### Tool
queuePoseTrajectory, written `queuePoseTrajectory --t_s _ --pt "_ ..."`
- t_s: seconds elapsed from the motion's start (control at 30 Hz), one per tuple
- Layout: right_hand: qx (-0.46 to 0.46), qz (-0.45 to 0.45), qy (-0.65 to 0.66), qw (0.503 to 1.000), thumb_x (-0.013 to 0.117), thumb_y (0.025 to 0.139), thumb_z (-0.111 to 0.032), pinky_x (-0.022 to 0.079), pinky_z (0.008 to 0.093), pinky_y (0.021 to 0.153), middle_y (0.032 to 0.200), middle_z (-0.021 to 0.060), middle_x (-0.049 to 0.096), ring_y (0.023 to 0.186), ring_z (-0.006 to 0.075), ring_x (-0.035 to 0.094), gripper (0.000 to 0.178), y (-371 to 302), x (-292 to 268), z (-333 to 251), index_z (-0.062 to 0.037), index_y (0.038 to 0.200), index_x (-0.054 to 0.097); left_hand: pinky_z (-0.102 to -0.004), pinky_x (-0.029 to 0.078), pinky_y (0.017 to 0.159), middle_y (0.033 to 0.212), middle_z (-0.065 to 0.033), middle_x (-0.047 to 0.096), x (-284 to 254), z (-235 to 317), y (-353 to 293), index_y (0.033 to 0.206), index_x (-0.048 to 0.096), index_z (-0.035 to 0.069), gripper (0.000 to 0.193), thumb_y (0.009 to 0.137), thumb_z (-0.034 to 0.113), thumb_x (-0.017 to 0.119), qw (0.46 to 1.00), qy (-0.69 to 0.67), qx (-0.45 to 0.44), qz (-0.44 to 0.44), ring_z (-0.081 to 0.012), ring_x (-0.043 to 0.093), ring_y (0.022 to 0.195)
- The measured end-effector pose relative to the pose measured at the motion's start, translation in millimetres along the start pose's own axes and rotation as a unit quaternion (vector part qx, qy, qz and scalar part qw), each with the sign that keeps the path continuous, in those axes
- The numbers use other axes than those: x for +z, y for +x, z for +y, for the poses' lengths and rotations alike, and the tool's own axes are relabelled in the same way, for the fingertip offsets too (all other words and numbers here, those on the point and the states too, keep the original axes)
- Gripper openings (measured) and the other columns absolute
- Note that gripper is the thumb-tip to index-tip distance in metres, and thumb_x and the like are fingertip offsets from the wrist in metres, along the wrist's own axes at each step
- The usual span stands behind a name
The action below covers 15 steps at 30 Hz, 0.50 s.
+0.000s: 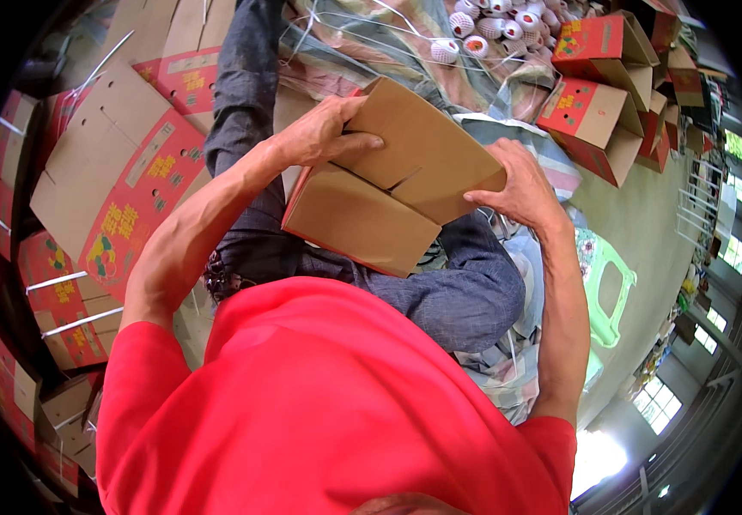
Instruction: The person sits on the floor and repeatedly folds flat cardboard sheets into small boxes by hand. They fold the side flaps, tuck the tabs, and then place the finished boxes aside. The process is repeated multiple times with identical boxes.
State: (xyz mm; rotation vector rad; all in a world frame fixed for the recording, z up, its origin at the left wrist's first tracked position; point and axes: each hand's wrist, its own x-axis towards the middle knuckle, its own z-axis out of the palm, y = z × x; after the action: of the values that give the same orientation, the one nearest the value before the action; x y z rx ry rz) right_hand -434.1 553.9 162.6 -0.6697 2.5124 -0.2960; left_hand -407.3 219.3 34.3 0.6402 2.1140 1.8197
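Between my two hands, over my lap, is a brown cardboard box [367,216] with red showing along its outer edge. Two of its flaps lie folded across the top, and a short slot shows where they meet. My left hand [330,136] grips the far left edge, its thumb lying over the upper flap [427,146]. At the right corner of that flap, my right hand [521,184] holds on with the thumb on top and the fingers behind. What the box contains, if anything, is hidden.
Flat red-and-brown cartons [122,172] lean in stacks at my left. Several open boxes [594,120] stand at the far right. Fruit in white foam nets [491,26] lies beyond on a striped sheet [371,43]. A green plastic stool [607,287] is at my right.
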Motion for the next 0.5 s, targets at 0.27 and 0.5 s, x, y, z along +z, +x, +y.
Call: queuePoseTrajectory --t_s 0.27,0.5 --pt "0.019 0.06 0.151 0.986 0.092 0.077 -0.016 0.057 0.0429 0.098 0.118 0.0227 0.076 0.111 0.0388 0.074 0.063 -13 30 6 0.0019 0.132 0.067 -0.0467 0.05 0.075 0.089 -0.0249 0.067 -24 8 -4 0.1 0.064 -0.005 0.034 0.091 0.023 0.08 0.985 0.145 -0.012 -0.087 -0.044 0.064 0.084" --pt "0.006 0.078 0.18 0.981 0.09 0.078 -0.011 0.057 0.0414 0.098 0.117 0.0219 0.076 0.111 0.0359 0.074 0.06 -9 36 2 0.0004 0.132 0.067 -0.0495 0.05 0.082 0.094 -0.0259 0.068 -22 -15 -7 0.101 0.063 -0.005 0.032 0.094 0.023 0.077 0.983 0.155 0.071 -0.066 -0.0485 0.063 0.094"
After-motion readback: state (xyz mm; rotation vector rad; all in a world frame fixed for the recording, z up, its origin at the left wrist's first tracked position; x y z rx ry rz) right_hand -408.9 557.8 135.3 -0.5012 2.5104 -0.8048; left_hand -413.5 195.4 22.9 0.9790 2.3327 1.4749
